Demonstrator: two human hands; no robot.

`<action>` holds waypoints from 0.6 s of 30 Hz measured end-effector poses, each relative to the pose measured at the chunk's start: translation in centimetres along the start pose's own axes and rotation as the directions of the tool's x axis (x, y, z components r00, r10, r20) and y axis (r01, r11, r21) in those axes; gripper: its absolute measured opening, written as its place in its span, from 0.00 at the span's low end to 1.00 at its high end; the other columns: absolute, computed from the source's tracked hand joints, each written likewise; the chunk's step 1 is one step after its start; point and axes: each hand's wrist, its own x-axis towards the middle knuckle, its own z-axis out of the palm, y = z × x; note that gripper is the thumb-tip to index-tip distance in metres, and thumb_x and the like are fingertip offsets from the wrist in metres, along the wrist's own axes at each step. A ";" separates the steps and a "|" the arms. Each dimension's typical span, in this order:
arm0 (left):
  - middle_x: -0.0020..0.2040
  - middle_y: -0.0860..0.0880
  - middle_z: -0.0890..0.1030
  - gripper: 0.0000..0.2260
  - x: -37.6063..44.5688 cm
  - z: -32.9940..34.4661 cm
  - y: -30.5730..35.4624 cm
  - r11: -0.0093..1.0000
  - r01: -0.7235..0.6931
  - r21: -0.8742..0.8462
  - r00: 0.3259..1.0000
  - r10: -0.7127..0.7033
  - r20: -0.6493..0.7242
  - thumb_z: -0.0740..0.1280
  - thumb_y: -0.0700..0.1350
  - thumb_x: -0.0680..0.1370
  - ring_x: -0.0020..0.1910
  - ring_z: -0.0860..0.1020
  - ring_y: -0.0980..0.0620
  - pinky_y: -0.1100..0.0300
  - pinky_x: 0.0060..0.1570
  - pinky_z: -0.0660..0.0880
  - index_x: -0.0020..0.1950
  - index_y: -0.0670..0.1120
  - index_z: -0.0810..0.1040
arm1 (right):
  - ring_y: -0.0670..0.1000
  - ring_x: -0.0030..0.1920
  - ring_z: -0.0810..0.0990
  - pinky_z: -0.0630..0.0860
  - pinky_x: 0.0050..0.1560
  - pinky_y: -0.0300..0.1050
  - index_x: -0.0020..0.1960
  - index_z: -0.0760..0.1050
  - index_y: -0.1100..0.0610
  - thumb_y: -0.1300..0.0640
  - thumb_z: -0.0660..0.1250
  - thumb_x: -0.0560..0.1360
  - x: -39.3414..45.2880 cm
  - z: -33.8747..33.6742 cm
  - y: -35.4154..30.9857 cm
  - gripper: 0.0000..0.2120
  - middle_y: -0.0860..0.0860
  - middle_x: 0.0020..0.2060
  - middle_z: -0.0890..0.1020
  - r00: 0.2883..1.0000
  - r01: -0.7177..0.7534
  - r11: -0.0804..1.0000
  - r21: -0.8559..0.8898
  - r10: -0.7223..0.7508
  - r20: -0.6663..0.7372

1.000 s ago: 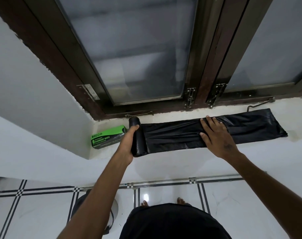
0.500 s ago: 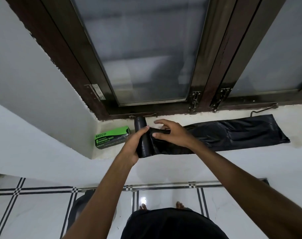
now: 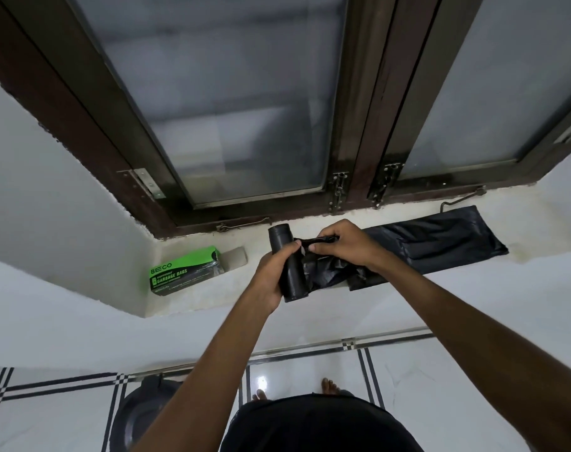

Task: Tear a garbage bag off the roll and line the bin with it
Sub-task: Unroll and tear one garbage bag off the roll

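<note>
Left hand (image 3: 272,275) wrapped around roll (image 3: 285,262) to anchor it on sill (image 3: 391,293), right hand (image 3: 346,244) pinching bag (image 3: 434,241) beside roll, likely for the tear; bag's length trails flat rightward; bin (image 3: 137,415) on floor below, unlined.

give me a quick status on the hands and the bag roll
Left hand gripping the roll. Right hand pinching the bag at the seam, not yet torn. Nothing in the way.
</note>
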 end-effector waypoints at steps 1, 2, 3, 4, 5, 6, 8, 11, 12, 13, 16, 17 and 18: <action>0.56 0.39 0.84 0.16 0.0 0.5 -0.1 1.000 -0.003 0.000 1.000 0.003 -0.002 0.72 0.49 0.75 0.55 0.82 0.38 0.45 0.57 0.79 0.60 0.44 0.80 | 0.46 0.35 0.78 0.72 0.38 0.43 0.40 0.83 0.61 0.53 0.76 0.74 -0.1 0.0 0.1 0.11 0.57 0.34 0.83 1.000 -0.016 0.999 -0.036 0.015 -0.023; 0.55 0.39 0.84 0.16 0.1 0.9 -0.2 1.000 -0.003 0.001 1.000 0.003 -0.010 0.72 0.49 0.74 0.53 0.83 0.38 0.45 0.54 0.80 0.60 0.44 0.79 | 0.47 0.34 0.77 0.72 0.38 0.43 0.40 0.83 0.61 0.53 0.76 0.74 -0.2 0.1 0.1 0.11 0.56 0.33 0.82 0.998 -0.040 0.996 -0.084 0.036 -0.046; 0.54 0.39 0.84 0.16 0.2 1.3 -0.2 1.000 -0.005 0.001 1.000 0.005 -0.019 0.71 0.49 0.74 0.51 0.83 0.39 0.46 0.51 0.80 0.59 0.44 0.80 | 0.48 0.34 0.78 0.72 0.37 0.44 0.39 0.83 0.60 0.53 0.75 0.74 -0.2 0.1 0.0 0.10 0.54 0.33 0.81 0.996 -0.063 0.989 -0.133 0.054 -0.069; 0.52 0.39 0.84 0.15 0.3 1.5 -0.1 1.000 -0.009 0.000 1.000 0.009 -0.028 0.71 0.48 0.74 0.48 0.83 0.40 0.47 0.48 0.81 0.58 0.44 0.80 | 0.49 0.36 0.79 0.73 0.38 0.44 0.39 0.83 0.59 0.52 0.75 0.74 -0.1 0.2 -0.1 0.10 0.53 0.34 0.82 0.994 -0.078 0.982 -0.174 0.063 -0.089; 0.50 0.40 0.84 0.13 0.3 1.4 -0.1 1.000 -0.011 -0.008 0.999 0.011 -0.034 0.71 0.48 0.74 0.46 0.83 0.41 0.48 0.46 0.81 0.56 0.44 0.80 | 0.50 0.38 0.81 0.75 0.39 0.45 0.40 0.83 0.57 0.51 0.75 0.74 0.0 0.4 -0.3 0.10 0.52 0.34 0.83 0.992 -0.088 0.973 -0.213 0.066 -0.109; 0.48 0.41 0.84 0.11 0.3 2.1 0.0 1.000 -0.013 -0.004 0.999 0.012 -0.030 0.70 0.48 0.74 0.45 0.82 0.42 0.50 0.43 0.81 0.54 0.44 0.80 | 0.51 0.39 0.82 0.77 0.42 0.46 0.40 0.83 0.56 0.51 0.74 0.74 -0.2 -0.2 -0.1 0.09 0.52 0.35 0.84 0.988 -0.101 0.965 -0.244 0.067 -0.142; 0.46 0.42 0.83 0.09 0.3 2.2 0.1 1.000 -0.019 -0.010 0.999 0.019 -0.032 0.70 0.47 0.75 0.44 0.82 0.42 0.51 0.41 0.80 0.52 0.44 0.80 | 0.51 0.41 0.82 0.78 0.44 0.47 0.42 0.83 0.53 0.50 0.74 0.75 -0.3 -0.2 -0.5 0.07 0.50 0.37 0.84 0.984 -0.106 0.944 -0.311 0.055 -0.167; 0.45 0.42 0.83 0.08 0.2 2.5 0.4 0.999 -0.046 0.008 0.998 0.046 -0.044 0.69 0.46 0.75 0.43 0.82 0.43 0.51 0.41 0.81 0.52 0.44 0.79 | 0.52 0.44 0.81 0.73 0.42 0.44 0.46 0.83 0.54 0.50 0.72 0.76 -0.4 0.0 -1.2 0.07 0.52 0.40 0.85 0.979 -0.083 0.906 -0.414 -0.003 -0.203; 0.44 0.42 0.83 0.08 0.2 2.5 0.5 0.998 -0.054 0.018 0.997 0.055 -0.049 0.69 0.46 0.75 0.43 0.82 0.43 0.51 0.43 0.81 0.51 0.44 0.79 | 0.53 0.45 0.81 0.72 0.42 0.43 0.46 0.83 0.54 0.51 0.72 0.76 -0.4 0.2 -1.4 0.07 0.53 0.41 0.84 0.977 -0.077 0.895 -0.440 -0.021 -0.214; 0.44 0.42 0.83 0.07 0.1 2.6 0.6 0.998 -0.062 0.029 0.996 0.064 -0.055 0.69 0.46 0.76 0.43 0.82 0.43 0.50 0.44 0.81 0.51 0.44 0.78 | 0.54 0.46 0.82 0.71 0.42 0.43 0.47 0.82 0.54 0.52 0.71 0.77 -0.4 0.3 -1.5 0.06 0.53 0.41 0.84 0.975 -0.074 0.884 -0.461 -0.033 -0.220; 0.45 0.42 0.83 0.08 0.1 2.4 0.8 0.995 -0.082 0.054 0.994 0.086 -0.070 0.69 0.46 0.76 0.44 0.82 0.44 0.51 0.44 0.81 0.52 0.43 0.78 | 0.56 0.48 0.81 0.69 0.43 0.43 0.47 0.81 0.56 0.52 0.69 0.78 -0.4 0.8 -1.9 0.07 0.55 0.44 0.84 0.970 -0.086 0.857 -0.508 -0.045 -0.240; 0.45 0.42 0.83 0.08 0.0 2.4 0.8 0.994 -0.086 0.059 0.993 0.091 -0.080 0.69 0.46 0.76 0.44 0.82 0.44 0.51 0.44 0.81 0.52 0.43 0.78 | 0.57 0.48 0.81 0.70 0.43 0.44 0.47 0.81 0.56 0.52 0.69 0.78 -0.4 1.0 -2.0 0.08 0.56 0.44 0.84 0.968 -0.084 0.845 -0.527 -0.057 -0.245; 0.45 0.42 0.83 0.08 -0.1 2.3 0.8 0.994 -0.091 0.067 0.991 0.097 -0.089 0.69 0.45 0.76 0.44 0.82 0.44 0.51 0.43 0.81 0.52 0.43 0.78 | 0.57 0.47 0.81 0.71 0.42 0.44 0.47 0.80 0.57 0.52 0.69 0.78 -0.4 1.2 -2.0 0.08 0.56 0.43 0.83 0.966 -0.081 0.832 -0.549 -0.071 -0.249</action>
